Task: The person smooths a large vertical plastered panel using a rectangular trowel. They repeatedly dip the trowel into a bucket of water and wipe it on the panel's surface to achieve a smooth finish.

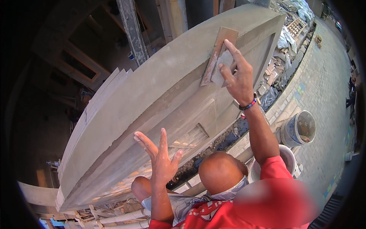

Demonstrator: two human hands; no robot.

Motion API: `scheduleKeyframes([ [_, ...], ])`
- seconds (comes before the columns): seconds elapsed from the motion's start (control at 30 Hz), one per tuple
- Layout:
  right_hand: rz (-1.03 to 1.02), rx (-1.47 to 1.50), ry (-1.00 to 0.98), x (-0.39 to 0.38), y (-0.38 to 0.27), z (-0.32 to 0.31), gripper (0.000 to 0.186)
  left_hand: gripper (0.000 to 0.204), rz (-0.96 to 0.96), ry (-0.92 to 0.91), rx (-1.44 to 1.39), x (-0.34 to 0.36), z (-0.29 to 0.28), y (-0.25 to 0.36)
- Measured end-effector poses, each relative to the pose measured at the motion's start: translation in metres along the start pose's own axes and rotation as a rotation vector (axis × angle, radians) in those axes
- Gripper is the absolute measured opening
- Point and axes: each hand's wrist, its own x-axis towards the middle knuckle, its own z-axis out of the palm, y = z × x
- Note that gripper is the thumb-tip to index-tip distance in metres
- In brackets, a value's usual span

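Observation:
My right hand (240, 78) grips a brownish rectangular plastering float (216, 53), its index finger stretched along the top end. A grey, roughly square piece (226, 63) shows between the thumb and the float; I cannot tell whether it is part of the tool. The float lies against the edge of a long curved wall ledge (152, 78) of smooth grey cement, near its far right end. Lower left, my left hand (160, 156) is raised with fingers spread and holds nothing. It is in front of the recessed wall face (179, 118) below the ledge.
A bucket (299, 129) stands on the paving (324, 99) at the right, and a second bucket (288, 158) is partly hidden beside my right arm. Rubble and plastic sheets (272, 95) line the wall's foot. Bamboo poles (200, 189) run below me. A metal post (132, 32) rises behind the ledge.

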Motion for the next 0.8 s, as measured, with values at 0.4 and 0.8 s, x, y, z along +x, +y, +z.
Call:
scheduleKeyframes([
  [0.4,0.043,-0.097,0.037,0.005,0.013,-0.008,0.064,0.085,-0.033,-0.047,0.006,0.001,-0.004,0.001],
  [0.8,0.01,-0.488,-0.191,0.043,-0.037,-0.133,0.057,0.086,-0.045,-0.033,-0.026,0.0,-0.002,-0.002],
])
